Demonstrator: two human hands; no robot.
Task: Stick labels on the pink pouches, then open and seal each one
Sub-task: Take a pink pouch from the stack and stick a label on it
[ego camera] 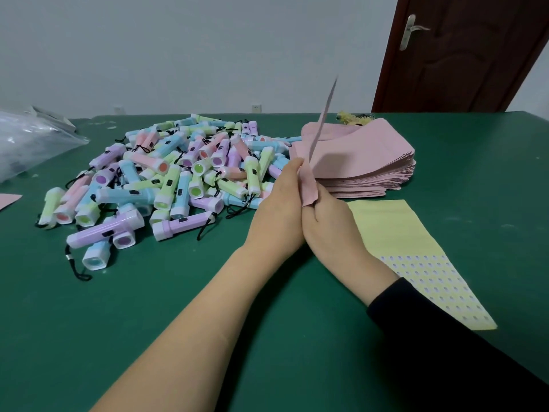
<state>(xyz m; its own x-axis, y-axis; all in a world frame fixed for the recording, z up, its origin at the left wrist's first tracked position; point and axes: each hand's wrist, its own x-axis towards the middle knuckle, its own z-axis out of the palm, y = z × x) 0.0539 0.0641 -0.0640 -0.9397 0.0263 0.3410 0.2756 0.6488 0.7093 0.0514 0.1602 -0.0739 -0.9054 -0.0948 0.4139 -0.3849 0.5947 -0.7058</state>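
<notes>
I hold one pink pouch upright and edge-on above the green table. My left hand grips its lower end from the left, and my right hand grips it from the right, the two hands pressed together around it. Just behind my hands lies a fanned stack of pink pouches. To the right of my right wrist lies a yellow label sheet; small labels cover its near half, and its far half is bare.
A large heap of pastel toy flashlights with black cords fills the table's left middle. A clear plastic bag lies at the far left, a pink pouch corner at the left edge. A brown door stands behind.
</notes>
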